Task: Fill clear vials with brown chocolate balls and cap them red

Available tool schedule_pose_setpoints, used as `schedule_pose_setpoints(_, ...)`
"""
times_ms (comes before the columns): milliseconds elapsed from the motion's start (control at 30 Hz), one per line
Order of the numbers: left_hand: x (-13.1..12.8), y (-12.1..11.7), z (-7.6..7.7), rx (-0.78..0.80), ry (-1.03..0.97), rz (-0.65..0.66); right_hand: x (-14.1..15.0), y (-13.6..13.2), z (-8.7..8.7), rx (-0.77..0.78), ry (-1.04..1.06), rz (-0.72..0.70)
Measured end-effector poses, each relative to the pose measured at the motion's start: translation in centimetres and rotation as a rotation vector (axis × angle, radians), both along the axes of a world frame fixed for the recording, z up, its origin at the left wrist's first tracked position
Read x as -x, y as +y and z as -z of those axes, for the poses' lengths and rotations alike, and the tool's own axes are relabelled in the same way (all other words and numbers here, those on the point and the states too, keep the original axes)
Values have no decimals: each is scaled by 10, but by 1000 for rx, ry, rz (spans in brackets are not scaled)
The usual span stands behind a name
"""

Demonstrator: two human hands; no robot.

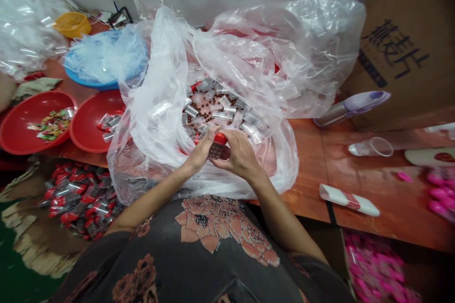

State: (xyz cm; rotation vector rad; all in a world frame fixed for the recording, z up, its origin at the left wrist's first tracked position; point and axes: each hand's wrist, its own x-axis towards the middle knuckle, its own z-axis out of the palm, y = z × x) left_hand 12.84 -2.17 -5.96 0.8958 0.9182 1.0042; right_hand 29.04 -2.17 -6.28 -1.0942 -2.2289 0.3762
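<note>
You are working at a reddish wooden bench [305, 189] crowded with plastic, with a cardboard box [398, 47] standing beyond your right hand [241, 154]. Both hands are gripping a small red-capped tube [217, 151]: your left hand [201, 149] is pinching its side with curled fingers, and your right is wrapping over it from the other side. The tube is sitting between your palms, just above the mouth of a clear plastic bag [156, 104]. (Its dark contents are too small to make out.) It is probably light and stiff, but its smooth wall may prove slippery, so the cap and the tube's body look like the surest places to hold. Hard squeezing could crack thin plastic. Just ahead of your hands, the bag is holding clear sleeves [222, 114] among brown beads [199, 109]. Off to your left, a red bowl [35, 123] is holding colored wrappers, while red-capped packets [78, 199] are lying below. A plastic cup [371, 147] is lying off to your right.
</note>
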Motion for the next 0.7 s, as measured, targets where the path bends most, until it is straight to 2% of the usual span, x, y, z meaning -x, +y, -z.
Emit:
schedule_pose_setpoints(100,-8,-3,3,96,-16,-7,4,-2,6,8,-33,1)
schedule_pose_setpoints(267,-12,-11,6,89,19,-34,11,-9,6,23,-70,-23)
schedule_pose_setpoints(367,5,-9,-5,52,65,-34,13,-7,3,17,-82,-69)
schedule_pose_setpoints(433,34,-2,-22,-69,167,-121,9,4,3,62,-106,-91)
schedule_pose_setpoints(467,54,3,-32,-163,244,-216,5,14,5,97,-121,-80)
schedule_pose_setpoints(567,133,21,-60,-445,561,-638,-9,54,13,199,-188,34)
schedule_pose_setpoints(633,189,32,-71,-520,811,-792,-14,86,21,239,-269,90)
schedule_pose_setpoints(700,232,39,-76,-527,1101,-854,-12,116,28,240,-350,95)
